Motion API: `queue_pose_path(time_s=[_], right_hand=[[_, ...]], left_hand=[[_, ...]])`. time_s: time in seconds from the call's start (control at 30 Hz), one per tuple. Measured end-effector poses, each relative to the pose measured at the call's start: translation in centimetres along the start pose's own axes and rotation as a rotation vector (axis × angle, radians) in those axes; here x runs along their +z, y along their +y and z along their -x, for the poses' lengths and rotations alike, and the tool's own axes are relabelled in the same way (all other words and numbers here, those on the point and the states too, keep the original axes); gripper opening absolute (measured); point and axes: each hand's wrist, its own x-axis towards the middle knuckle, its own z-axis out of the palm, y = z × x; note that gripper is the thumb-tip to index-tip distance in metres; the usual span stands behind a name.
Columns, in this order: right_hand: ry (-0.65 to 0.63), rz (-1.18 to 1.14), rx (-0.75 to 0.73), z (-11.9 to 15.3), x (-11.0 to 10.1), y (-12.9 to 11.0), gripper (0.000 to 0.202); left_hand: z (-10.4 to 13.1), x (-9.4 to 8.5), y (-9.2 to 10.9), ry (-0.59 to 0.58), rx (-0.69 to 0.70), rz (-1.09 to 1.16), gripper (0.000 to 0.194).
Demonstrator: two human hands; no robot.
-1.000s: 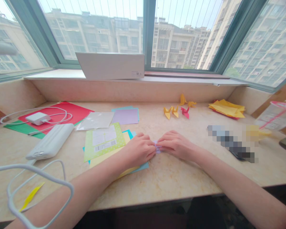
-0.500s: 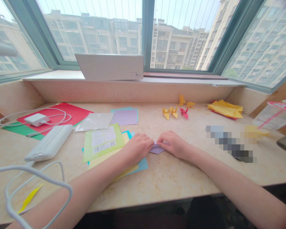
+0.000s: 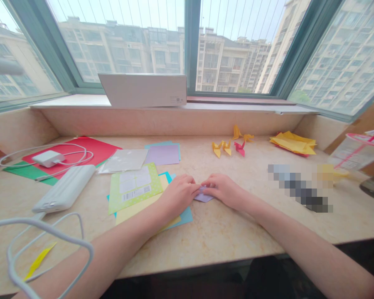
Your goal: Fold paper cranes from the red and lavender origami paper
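A small folded piece of purple origami paper lies on the marble-look counter between my hands. My left hand grips its left side, fingers bent together over the upper edge. From the other side my right hand has its fingertips closed on the same paper, and the two hands almost meet. The fingers cover the paper's far part; its near pointed edge shows. Beside my left hand is a light green dotted packet with a label, on top of pale yellow and blue sheets.
Folded yellow cranes and a pink one stand behind my hands. A yellow paper stack and a plastic cup are at right. At left are a white power bank, looping cable and red paper.
My right hand has shifted slightly left, its fingertips now further over the purple paper and closer to my left hand. The left hand stays nearly in place.
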Motion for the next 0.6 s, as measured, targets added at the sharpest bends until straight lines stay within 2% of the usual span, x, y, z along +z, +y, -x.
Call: queue_pose_path(time_s=[0.23, 0.4, 0.6], right_hand=[[0.052, -0.021, 0.105, 0.45, 0.05, -0.76, 0.010], [0.053, 0.051, 0.060, 0.70, -0.07, -0.80, 0.004], [0.076, 0.156, -0.057, 0.80, -0.14, -0.73, 0.008]], left_hand=[[0.20, -0.23, 0.32, -0.024, -0.023, -0.018, 0.021], [0.28, -0.25, 0.28, -0.022, 0.006, -0.002, 0.015], [0.29, -0.38, 0.22, 0.017, 0.042, 0.059, 0.028]])
